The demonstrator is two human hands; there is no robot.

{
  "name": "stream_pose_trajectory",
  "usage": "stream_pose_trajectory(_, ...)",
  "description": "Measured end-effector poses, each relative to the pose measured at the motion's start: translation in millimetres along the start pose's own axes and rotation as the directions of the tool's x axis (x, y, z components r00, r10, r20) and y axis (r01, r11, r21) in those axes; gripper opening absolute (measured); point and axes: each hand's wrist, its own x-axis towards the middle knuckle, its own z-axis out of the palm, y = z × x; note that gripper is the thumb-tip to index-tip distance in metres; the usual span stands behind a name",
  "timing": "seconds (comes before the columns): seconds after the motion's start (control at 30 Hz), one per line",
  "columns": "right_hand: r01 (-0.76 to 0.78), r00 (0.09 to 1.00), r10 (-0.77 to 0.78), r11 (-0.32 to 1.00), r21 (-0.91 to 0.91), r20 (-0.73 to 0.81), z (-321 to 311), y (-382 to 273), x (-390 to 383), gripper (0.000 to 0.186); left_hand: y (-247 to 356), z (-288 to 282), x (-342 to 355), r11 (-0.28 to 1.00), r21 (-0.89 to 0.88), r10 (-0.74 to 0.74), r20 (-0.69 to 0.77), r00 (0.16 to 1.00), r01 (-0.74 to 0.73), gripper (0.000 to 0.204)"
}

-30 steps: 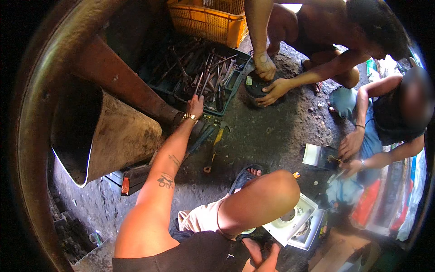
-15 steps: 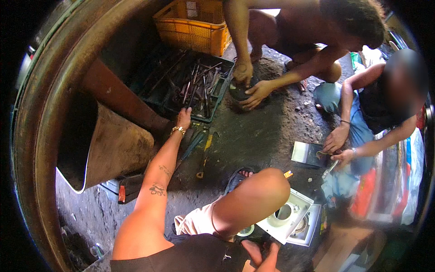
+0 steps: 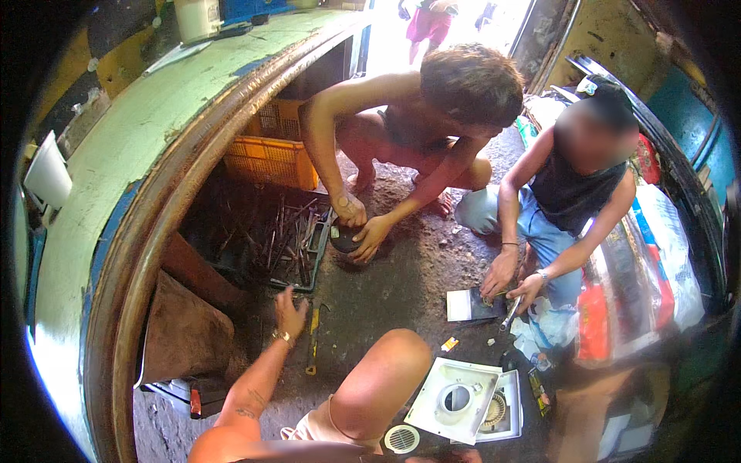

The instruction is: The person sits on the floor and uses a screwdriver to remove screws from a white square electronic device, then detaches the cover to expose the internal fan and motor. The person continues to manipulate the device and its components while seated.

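Note:
My left hand (image 3: 290, 316) reaches forward with its fingers apart and nothing visible in it. It is just short of the near edge of a dark tool tray (image 3: 318, 258), which holds several metal tools (image 3: 289, 243). A long yellow-and-dark tool (image 3: 314, 339) lies on the ground to the right of that hand. At the lower edge a bit of skin, seemingly my right hand (image 3: 461, 456), is cut off and its fingers are hidden. Close to it are a white square vent housing (image 3: 432, 409) with a round opening and a round white grille (image 3: 402, 439).
A co-worker crouches ahead, both hands on a dark round object (image 3: 345, 241). Another sits at right, hands over a dark-and-white flat box (image 3: 463, 305). An orange crate (image 3: 270, 160) stands beyond the tray. A green bench top (image 3: 154, 100) with a rusty edge curves along the left.
The head view has tilted up, showing the bench top and bright doorway. My left hand has come away from the tray's edge, its fingers now spread.

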Motion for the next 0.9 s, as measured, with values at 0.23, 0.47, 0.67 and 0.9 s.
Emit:
stream_pose_trajectory(0.23, 0.222, 0.964, -0.247, 0.952, -0.210, -0.102, -118.6, -5.9, 1.7, 0.041, 48.7, 11.2, -115.2, 1.000, 0.018, 0.010, 0.298, 0.955, -0.016, 0.064)
stream_pose_trajectory(0.47, 0.255, 0.914, -0.367, 0.850, -0.461, -0.172, -224.6, -15.6, 8.2, 0.042, 98.9, -15.5, -126.1, 0.990, -0.083, 0.141, 0.453, 0.880, -0.116, 0.059)
stream_pose_trajectory(0.67, 0.233, 0.915, -0.379, 0.775, -0.588, -0.137, -265.6, -3.5, 35.5, 0.043, 156.1, -41.1, -90.7, 0.953, -0.131, 0.303, 0.414, 0.858, -0.274, 0.055)
stream_pose_trajectory(0.9, 0.267, 0.844, -0.534, 0.494, -0.827, -0.047, -293.6, -32.2, 14.3, 0.045, 281.2, -50.7, -40.8, 0.819, -0.153, 0.573, 0.270, 0.774, -0.553, 0.051)
